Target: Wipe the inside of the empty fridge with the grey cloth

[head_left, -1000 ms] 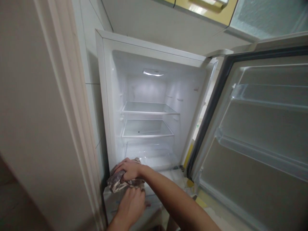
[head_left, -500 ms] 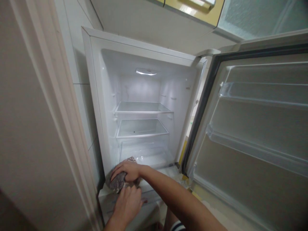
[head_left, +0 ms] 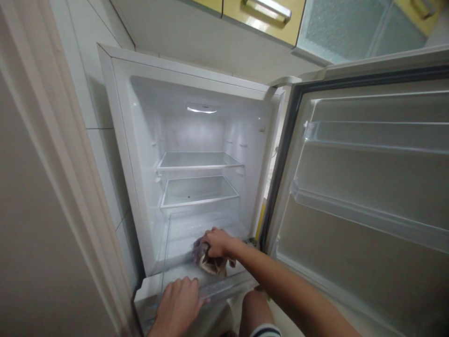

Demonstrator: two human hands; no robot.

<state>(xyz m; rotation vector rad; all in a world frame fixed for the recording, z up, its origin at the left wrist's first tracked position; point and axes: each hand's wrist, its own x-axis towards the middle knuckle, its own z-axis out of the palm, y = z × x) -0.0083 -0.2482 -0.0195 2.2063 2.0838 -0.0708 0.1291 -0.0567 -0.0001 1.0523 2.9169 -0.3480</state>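
My right hand presses a crumpled brown-grey cloth against the inside of a clear plastic drawer, its fingers curled over the cloth near the right half. The drawer sits low in the fridge and is pulled partly out. At the drawer's front left, my left hand is closed over the front rim, with the thumb showing on the outer side. Part of the cloth is hidden under my right hand.
Two glass shelves lie above the drawer, one with a small dark speck. The fridge door stands wide to the right with clear racks. A door frame is close on the left. Yellow cabinets hang above. My knee is below.
My right hand has moved the cloth from the drawer's left side towards the right. My left hand stays at the front rim. The view has shifted slightly to the right.
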